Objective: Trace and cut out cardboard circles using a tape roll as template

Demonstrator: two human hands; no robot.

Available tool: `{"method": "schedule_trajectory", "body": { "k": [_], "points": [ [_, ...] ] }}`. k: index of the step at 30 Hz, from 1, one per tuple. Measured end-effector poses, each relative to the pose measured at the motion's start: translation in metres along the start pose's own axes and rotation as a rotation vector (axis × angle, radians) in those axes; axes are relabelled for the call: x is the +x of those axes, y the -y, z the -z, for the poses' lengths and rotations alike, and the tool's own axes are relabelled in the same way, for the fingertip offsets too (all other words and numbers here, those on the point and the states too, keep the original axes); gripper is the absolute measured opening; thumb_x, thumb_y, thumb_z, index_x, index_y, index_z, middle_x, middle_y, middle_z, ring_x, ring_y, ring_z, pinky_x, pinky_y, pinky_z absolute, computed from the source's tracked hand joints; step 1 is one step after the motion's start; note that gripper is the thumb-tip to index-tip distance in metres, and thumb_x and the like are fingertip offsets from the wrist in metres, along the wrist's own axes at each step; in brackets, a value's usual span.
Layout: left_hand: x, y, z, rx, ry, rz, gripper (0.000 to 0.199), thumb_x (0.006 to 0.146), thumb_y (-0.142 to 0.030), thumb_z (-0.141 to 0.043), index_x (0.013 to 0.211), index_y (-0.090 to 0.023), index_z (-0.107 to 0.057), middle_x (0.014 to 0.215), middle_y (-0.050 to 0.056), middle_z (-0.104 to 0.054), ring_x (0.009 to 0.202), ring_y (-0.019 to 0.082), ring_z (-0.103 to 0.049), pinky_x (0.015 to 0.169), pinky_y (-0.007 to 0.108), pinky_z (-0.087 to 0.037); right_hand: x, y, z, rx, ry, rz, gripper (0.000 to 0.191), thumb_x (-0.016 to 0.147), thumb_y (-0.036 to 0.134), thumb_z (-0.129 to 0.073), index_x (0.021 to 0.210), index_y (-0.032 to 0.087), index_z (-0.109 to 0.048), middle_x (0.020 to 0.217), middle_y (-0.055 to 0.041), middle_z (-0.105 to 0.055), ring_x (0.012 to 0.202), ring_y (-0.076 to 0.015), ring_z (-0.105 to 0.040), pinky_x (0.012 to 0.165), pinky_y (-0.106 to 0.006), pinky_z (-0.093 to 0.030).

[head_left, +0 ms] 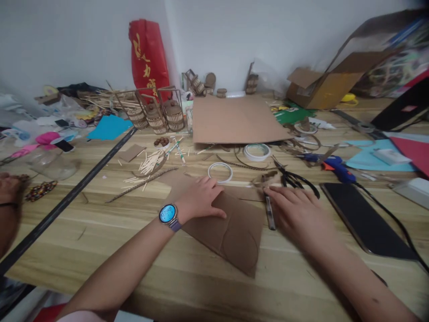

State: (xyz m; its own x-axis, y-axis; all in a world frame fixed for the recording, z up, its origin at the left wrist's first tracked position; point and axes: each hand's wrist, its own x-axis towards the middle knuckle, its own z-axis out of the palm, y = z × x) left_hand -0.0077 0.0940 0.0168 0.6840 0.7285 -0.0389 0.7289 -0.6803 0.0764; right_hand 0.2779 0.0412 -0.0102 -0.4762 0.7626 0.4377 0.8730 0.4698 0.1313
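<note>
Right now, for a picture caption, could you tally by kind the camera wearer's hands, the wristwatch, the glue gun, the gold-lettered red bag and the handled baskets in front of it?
Left hand and right hand: 2
Wristwatch: 1
Glue gun: 1
Red bag: 1
Handled baskets: 3
Total: 8

1. Reaching in from the lower left toward mid-frame with the left arm [124, 259], forearm bare.
2. Holding the left wrist [183, 213] nearly straight, with the left hand [201, 199] palm down at centre.
3. Spreading the left thumb [218, 213] rightward, apart from the slightly bent left fingers [212, 185].
4. Slanting up from the lower right corner with the right arm [365, 273].
5. Bending the right hand [301, 212] right of centre, back uppermost, fingertips toward centre, palm hidden.
</note>
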Motion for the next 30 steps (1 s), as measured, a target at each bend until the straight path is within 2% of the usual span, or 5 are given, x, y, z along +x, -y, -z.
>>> {"method": "schedule_trajectory", "body": {
  "k": [5,13,17,24,30],
  "points": [
    [-0.005,-0.001,-0.005,-0.009,-0.027,0.033,0.069,0.078,-0.072,-0.074,0.116,-0.016,-0.064,0.121,0.013,-0.062,0.114,0.032,-0.056,0.099,0.043,-0.045,-0.003,0.018,0.003,0.16,0.057,0.053,0.03,0.105,0.026,-0.046,0.112,0.018,-0.074,0.106,-0.0126,-0.081,0.091,-0.0298,-0.071,0.079,-0.043,-0.048],
    [-0.015,-0.01,-0.01,-0.001,-0.091,0.179,0.045,0.092,-0.06,-0.066,0.088,-0.015,-0.064,0.099,0.013,-0.065,0.101,0.035,-0.059,0.087,0.048,-0.049,-0.006,0.034,-0.006,0.179,0.136,0.073,0.021,0.095,0.023,-0.067,0.115,0.019,-0.074,0.111,-0.011,-0.081,0.098,-0.0312,-0.072,0.082,-0.044,-0.054],
    [-0.017,-0.029,-0.014,-0.038,-0.132,0.163,0.042,0.095,-0.057,-0.064,0.103,-0.015,-0.065,0.11,0.011,-0.067,0.106,0.03,-0.061,0.092,0.043,-0.05,-0.006,0.036,-0.004,0.184,0.14,0.053,0.021,0.095,0.024,-0.068,0.114,0.023,-0.075,0.114,-0.0099,-0.08,0.102,-0.0303,-0.073,0.083,-0.044,-0.055],
    [-0.015,-0.051,-0.032,-0.072,-0.139,0.072,0.053,0.088,-0.065,-0.068,0.107,-0.016,-0.066,0.115,0.013,-0.068,0.108,0.033,-0.061,0.091,0.047,-0.052,-0.005,-0.033,0.006,0.07,0.138,-0.339,0.024,0.101,0.026,-0.054,0.104,0.013,-0.075,0.098,-0.0203,-0.078,0.091,-0.036,-0.075,0.077,-0.047,-0.058],
    [-0.01,-0.042,-0.04,-0.092,-0.172,0.086,0.05,0.088,-0.064,-0.069,0.101,-0.016,-0.064,0.11,0.012,-0.067,0.103,0.031,-0.061,0.09,0.047,-0.053,0.003,-0.077,-0.011,0.174,0.305,-0.533,0.012,0.102,0.025,-0.065,0.103,0.014,-0.07,0.096,-0.0051,-0.075,0.086,-0.0207,-0.073,0.08,-0.039,-0.06]
  ]
}}
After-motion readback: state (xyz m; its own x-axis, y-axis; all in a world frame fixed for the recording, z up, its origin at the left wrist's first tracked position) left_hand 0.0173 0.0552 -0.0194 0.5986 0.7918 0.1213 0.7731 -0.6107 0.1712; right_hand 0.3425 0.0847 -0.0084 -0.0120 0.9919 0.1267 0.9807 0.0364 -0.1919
